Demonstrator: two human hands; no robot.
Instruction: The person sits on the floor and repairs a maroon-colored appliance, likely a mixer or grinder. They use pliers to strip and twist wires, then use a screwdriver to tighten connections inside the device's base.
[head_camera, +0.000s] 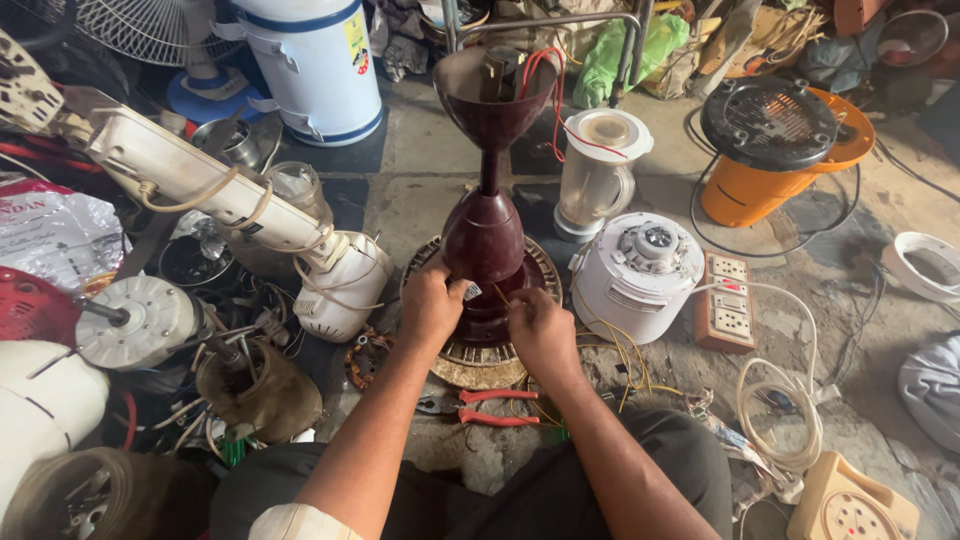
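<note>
Here my left hand and right hand both pinch thin wires at the maroon ceiling fan motor, upright on the floor. Canopy cup open, wiring unfinished; red-handled pliers lie unused by my knees.

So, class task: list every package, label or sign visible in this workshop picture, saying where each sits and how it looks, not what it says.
Foil bag: far left, crinkled silver with red printing.
Sticker: on the white and blue drum at top, upright rectangle, yellow with other colours.
Small tag: on the maroon fan motor, beside the left hand, white.
No screens.
</note>
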